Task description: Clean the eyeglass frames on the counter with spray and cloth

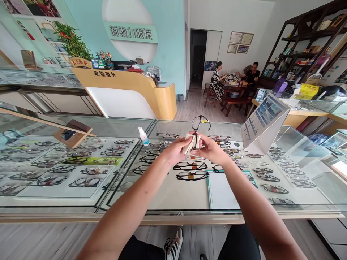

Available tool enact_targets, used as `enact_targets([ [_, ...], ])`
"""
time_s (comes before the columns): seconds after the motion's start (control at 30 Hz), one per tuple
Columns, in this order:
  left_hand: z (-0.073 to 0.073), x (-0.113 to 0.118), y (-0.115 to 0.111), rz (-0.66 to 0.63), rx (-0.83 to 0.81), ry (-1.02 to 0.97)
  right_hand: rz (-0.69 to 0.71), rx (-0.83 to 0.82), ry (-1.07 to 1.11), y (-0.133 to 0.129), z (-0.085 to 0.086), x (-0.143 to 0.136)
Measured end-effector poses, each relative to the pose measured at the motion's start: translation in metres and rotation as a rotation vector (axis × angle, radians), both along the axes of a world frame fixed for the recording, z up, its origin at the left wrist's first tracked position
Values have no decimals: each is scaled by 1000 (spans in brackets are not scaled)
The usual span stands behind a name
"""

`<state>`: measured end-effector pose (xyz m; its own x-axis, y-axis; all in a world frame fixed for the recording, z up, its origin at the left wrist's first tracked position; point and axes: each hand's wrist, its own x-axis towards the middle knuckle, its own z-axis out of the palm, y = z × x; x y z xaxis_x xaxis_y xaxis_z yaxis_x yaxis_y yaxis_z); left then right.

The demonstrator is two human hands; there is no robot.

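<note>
Above the glass display counter, my left hand (175,151) is closed on a cream cloth (187,145). My right hand (210,148) is closed round the other side of the same bundle, gripping a pair of black-framed glasses (196,124). One lens and a temple with a yellow tag stick up above the fingers; the other lens is largely hidden by the cloth and fingers. A small white spray bottle (143,137) with a blue label stands on the glass to the left of my hands.
Rows of glasses (190,165) lie beneath the counter's glass. A white sign stand (261,122) is on the right, a wooden stand (72,133) on the left. Behind are a cashier desk (119,85) and two people (216,80) seated at a table.
</note>
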<state>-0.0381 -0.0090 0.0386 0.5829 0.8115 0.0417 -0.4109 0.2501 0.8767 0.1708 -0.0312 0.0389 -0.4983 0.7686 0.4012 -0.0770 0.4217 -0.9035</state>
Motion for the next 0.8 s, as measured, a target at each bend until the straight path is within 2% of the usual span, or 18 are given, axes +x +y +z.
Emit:
enact_targets([
  [0.2, 0, 6, -4, 35, -66, -39, -16, -46, -49, -4, 3, 0],
  [0.43, -2, 11, -5, 88, -75, -23, -91, 16, -131, -6, 5, -1],
  [0.8, 6, 3, -7, 28, 23, 41, 7, -63, 27, 1, 3, 1],
])
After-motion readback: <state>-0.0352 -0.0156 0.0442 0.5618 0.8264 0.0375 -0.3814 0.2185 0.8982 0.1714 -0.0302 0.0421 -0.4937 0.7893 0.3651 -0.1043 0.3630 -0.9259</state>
